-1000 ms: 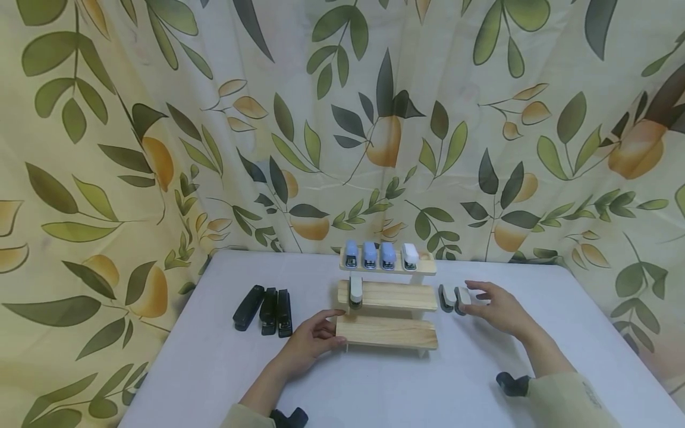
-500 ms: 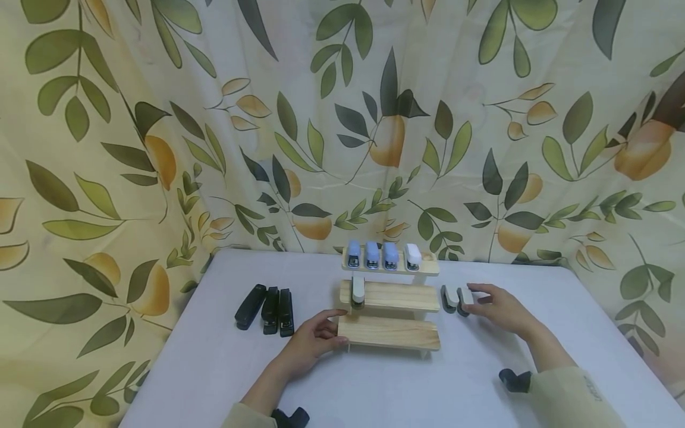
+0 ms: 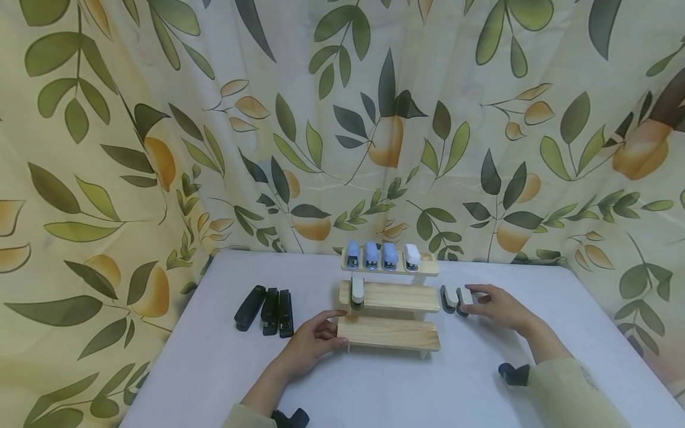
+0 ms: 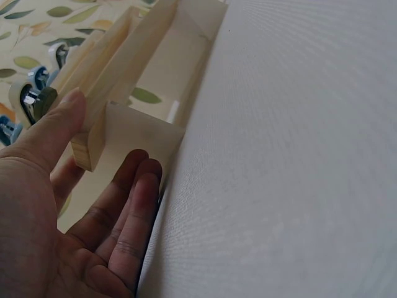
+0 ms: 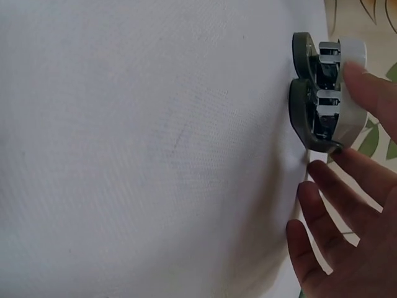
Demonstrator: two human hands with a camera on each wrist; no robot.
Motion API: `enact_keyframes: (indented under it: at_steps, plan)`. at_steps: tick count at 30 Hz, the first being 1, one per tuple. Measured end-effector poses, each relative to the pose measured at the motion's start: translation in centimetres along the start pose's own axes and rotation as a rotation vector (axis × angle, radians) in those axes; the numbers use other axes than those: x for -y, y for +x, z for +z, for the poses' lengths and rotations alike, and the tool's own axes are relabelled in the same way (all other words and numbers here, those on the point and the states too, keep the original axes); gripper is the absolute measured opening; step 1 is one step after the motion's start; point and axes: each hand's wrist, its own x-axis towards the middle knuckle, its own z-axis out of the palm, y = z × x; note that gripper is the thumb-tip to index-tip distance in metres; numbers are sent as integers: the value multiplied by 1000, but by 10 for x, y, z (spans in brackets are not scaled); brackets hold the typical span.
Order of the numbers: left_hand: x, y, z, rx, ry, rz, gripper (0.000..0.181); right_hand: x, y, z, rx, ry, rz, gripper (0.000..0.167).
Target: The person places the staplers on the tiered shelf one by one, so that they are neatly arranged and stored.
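Currently | left hand [image 3: 310, 345] grips lowest shelf [image 3: 393, 332] | right hand [image 3: 502, 310] pinches stapler [image 3: 465, 298] | axis fore-aft, facing nearward

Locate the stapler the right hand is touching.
In the head view, that stapler sits on the table, right of the wooden rack, between a matching stapler and the right hand.

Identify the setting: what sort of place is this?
Probably a staged tabletop corner indoors, though the room beyond is hidden: a printed curtain hangs around a white table, with small staplers set on a tiered rack.
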Motion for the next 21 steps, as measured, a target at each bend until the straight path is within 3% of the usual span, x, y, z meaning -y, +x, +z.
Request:
enact_keyframes:
  at_steps: [12, 21]
  plan:
    - [-1, 0, -1, -1, 2, -2, 55, 0, 6, 0, -6, 16, -51, 84]
    - [-1, 0, 0, 4, -6, -4, 56, -1, 6, 2, -29, 24, -31, 83]
